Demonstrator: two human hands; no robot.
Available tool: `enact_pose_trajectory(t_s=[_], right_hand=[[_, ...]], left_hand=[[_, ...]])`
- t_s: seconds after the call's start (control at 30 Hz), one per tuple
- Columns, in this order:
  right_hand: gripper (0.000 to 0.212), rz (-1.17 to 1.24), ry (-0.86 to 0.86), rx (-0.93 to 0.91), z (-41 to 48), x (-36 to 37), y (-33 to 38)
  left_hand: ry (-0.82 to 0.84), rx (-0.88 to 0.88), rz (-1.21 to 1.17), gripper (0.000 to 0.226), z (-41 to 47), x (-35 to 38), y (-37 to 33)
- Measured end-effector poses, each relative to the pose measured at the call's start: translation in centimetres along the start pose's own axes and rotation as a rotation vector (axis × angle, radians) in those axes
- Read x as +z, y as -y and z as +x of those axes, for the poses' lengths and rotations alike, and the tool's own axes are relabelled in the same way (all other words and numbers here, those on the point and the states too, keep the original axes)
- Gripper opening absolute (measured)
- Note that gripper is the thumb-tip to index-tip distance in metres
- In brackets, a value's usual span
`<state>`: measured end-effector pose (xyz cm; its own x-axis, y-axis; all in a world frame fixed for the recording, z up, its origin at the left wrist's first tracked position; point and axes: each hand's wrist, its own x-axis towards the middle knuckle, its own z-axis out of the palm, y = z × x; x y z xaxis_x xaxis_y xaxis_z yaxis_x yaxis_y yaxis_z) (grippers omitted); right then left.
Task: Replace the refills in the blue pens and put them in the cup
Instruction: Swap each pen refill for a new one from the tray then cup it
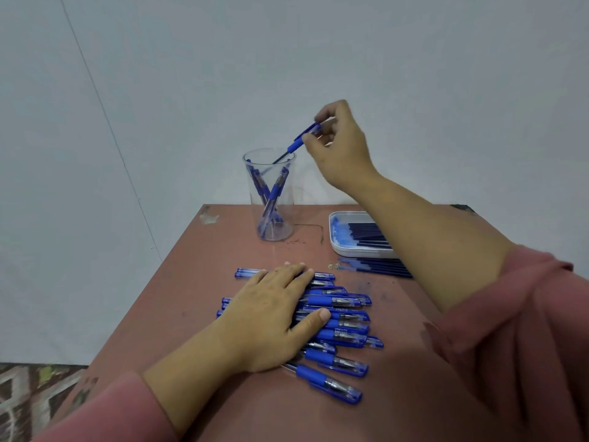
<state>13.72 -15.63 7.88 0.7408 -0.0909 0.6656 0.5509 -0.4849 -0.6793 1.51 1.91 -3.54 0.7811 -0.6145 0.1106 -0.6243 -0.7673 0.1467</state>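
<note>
right hand (341, 148): pinching a blue pen (302, 138) by its back end, thumb against fingertips, so the tip hangs down and can go in first

pen: sticks out down-left of that hand, tip right at the cup's mouth

cup (271, 199): below-left of my right hand, a few pens already leaning inside

left hand (271, 314): flat, fingers straight and together, resting on the pile (344, 333), I guess so nothing rolls off the table (223, 250)

refill tray (338, 247): under my right forearm, loose refills (376, 267) just beside it, easy reach
</note>
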Motion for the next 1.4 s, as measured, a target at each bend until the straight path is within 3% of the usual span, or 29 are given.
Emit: enact_pose_trajectory(t_s=[0.1,0.23,0.4,0.73,0.93,1.17,1.4], right_hand=[[0.013,-0.086,0.096,-0.007,0.2,0.7,-0.6],[0.021,-0.173,0.156,0.013,-0.9,-0.1,-1.3],[0.014,-0.201,0.229,0.050,-4.8,-3.5,-1.5],[0.010,-0.265,0.605,0.065,-14.2,-9.2,-2.3],[0.019,-0.204,0.663,-0.005,-15.8,-9.8,-0.5],[0.032,-0.292,0.777,-0.005,-17.3,-8.8,0.4],[0.014,-0.468,0.688,-0.248,-18.2,-7.7,0.4]], left_hand=[[-0.003,0.003,0.002,0.089,0.1,0.0,0.1],[-0.004,0.008,-0.011,0.089,0.2,0.1,0.2],[-0.015,0.011,-0.019,0.088,0.3,0.2,0.3],[-0.031,0.006,-0.039,0.088,0.4,0.2,0.3],[-0.027,0.005,-0.056,0.088,0.4,0.1,0.3],[-0.025,-0.018,-0.075,0.088,0.2,-0.1,0.1],[-0.041,-0.009,-0.098,0.089,0.1,-0.5,-0.1]])
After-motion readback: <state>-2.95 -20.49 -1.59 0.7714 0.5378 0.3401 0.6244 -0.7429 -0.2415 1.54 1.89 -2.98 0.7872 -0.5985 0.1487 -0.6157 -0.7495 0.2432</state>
